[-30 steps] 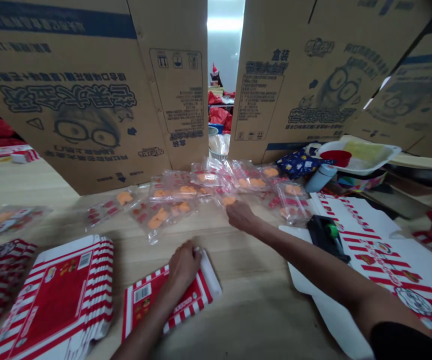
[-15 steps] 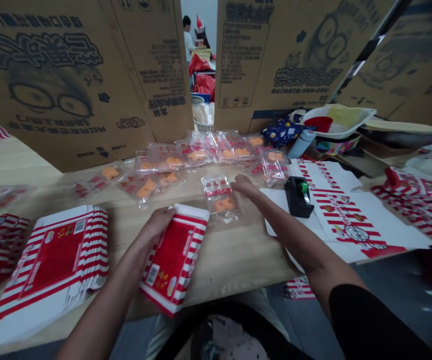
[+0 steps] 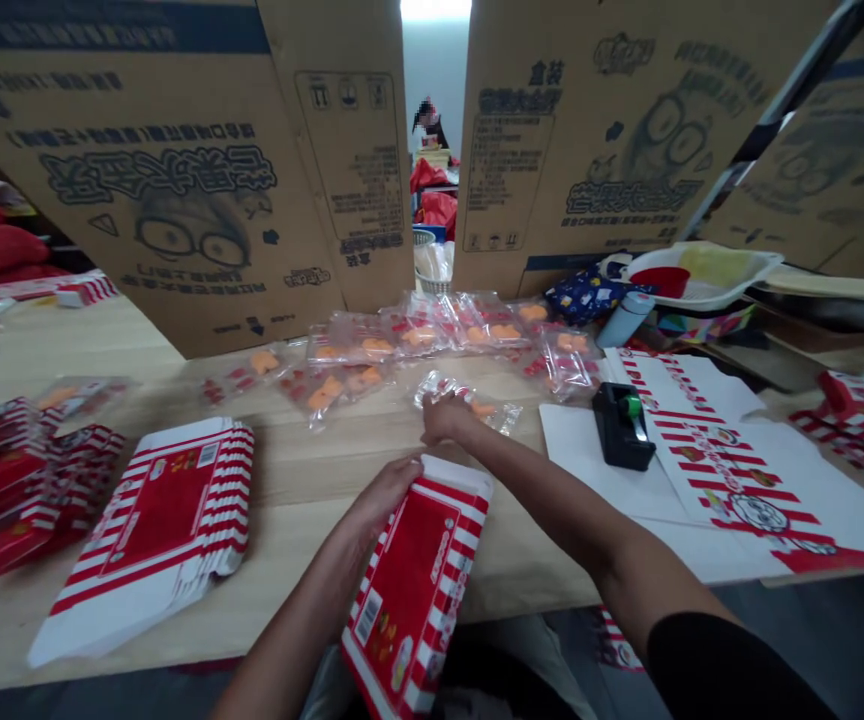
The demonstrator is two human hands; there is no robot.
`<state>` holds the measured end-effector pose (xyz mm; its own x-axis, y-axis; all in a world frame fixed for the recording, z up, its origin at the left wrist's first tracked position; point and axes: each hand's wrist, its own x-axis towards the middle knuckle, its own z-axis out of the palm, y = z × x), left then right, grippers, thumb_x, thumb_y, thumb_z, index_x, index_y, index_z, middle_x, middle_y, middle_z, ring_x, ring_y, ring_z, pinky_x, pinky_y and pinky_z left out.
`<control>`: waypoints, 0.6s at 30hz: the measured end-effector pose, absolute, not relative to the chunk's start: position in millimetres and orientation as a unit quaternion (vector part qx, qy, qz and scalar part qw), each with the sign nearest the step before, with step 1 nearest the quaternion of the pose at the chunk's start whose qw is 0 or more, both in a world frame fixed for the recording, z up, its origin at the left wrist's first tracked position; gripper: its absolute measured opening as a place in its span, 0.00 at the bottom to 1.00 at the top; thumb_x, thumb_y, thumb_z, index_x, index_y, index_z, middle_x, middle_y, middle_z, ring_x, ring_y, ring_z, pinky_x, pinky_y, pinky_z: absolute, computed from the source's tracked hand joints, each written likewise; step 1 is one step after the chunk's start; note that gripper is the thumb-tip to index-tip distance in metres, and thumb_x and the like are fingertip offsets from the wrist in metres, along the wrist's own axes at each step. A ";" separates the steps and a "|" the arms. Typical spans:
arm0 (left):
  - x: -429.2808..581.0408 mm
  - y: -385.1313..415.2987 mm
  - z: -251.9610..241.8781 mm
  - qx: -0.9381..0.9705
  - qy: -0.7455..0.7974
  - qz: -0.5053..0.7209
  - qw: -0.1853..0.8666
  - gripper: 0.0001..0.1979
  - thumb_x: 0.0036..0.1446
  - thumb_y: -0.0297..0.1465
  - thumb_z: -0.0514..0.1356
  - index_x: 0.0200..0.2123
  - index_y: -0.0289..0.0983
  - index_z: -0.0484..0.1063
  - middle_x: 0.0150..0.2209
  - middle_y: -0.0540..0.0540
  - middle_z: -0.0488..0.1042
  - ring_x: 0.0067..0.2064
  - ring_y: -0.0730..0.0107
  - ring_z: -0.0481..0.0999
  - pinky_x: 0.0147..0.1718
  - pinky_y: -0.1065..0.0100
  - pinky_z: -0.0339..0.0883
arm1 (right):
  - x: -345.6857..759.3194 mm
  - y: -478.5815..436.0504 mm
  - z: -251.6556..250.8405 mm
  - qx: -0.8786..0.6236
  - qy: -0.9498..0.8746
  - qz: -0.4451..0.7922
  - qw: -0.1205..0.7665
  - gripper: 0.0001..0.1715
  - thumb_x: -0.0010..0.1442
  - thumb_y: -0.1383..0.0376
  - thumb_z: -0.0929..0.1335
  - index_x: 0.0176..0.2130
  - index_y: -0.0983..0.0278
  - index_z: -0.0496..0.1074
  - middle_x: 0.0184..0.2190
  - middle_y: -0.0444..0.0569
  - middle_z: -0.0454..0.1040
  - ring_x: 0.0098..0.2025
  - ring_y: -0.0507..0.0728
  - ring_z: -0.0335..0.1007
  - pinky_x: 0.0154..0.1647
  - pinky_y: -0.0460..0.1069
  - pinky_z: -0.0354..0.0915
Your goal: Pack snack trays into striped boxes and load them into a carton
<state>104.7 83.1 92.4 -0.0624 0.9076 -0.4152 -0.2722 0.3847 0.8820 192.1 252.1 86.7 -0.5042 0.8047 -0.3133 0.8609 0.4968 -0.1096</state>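
My left hand (image 3: 387, 492) is closed around the upper left edge of a red-and-white striped carton (image 3: 418, 575), tilted above the table's front edge. My right hand (image 3: 443, 418) reaches past the carton and is closed on a clear plastic packet (image 3: 484, 408) with orange pieces inside; its fingertips are partly hidden. More clear packets (image 3: 417, 335) with orange and red pieces lie in a row behind it. To the left of the carton lies a stack of flattened striped cartons (image 3: 169, 510).
A black tape dispenser (image 3: 624, 428) stands on printed striped card sheets (image 3: 747, 470) at the right. Filled striped boxes (image 3: 19, 480) pile up at the far left. Large cardboard boxes (image 3: 199, 190) wall off the back. A blue bottle (image 3: 625, 320) and a white basin (image 3: 732, 275) sit back right.
My right hand has moved onto the packet, which now lies turned and crumpled under it. My left hand has brought the carton to the right and tilted it. The camera view has shifted.
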 end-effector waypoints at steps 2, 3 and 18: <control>92.7 71.3 93.7 0.257 0.577 0.499 0.593 0.14 0.48 0.40 0.65 0.29 0.35 0.71 0.25 0.48 0.77 0.26 0.67 0.74 0.28 0.67 0.69 | 194.6 252.7 85.2 0.509 0.844 -0.114 0.123 0.65 0.41 0.62 0.81 0.71 0.64 0.53 0.68 0.78 0.53 0.65 0.84 0.57 0.52 0.71 0.66; 85.5 66.0 94.1 0.238 0.590 0.514 0.575 0.14 0.49 0.41 0.64 0.30 0.36 0.70 0.25 0.49 0.77 0.26 0.66 0.75 0.28 0.66 0.70 | 198.3 253.8 84.5 0.516 0.841 -0.107 0.120 0.66 0.42 0.64 0.81 0.71 0.64 0.53 0.69 0.78 0.52 0.66 0.84 0.55 0.53 0.71 0.65; 89.6 32.6 109.5 0.183 0.615 0.565 0.519 0.14 0.50 0.43 0.64 0.30 0.38 0.70 0.27 0.48 0.76 0.26 0.66 0.75 0.27 0.67 0.70 | 262.3 271.1 169.6 0.457 0.773 -0.334 -0.287 0.23 0.64 0.61 0.66 0.55 0.67 0.73 0.48 0.56 0.78 0.50 0.62 0.76 0.49 0.56 0.72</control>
<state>89.6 32.6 109.5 -0.3946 0.8109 -0.4321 -0.3611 0.2956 0.8845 262.3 271.1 169.6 -0.4180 0.8978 0.1388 0.5148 0.3600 -0.7781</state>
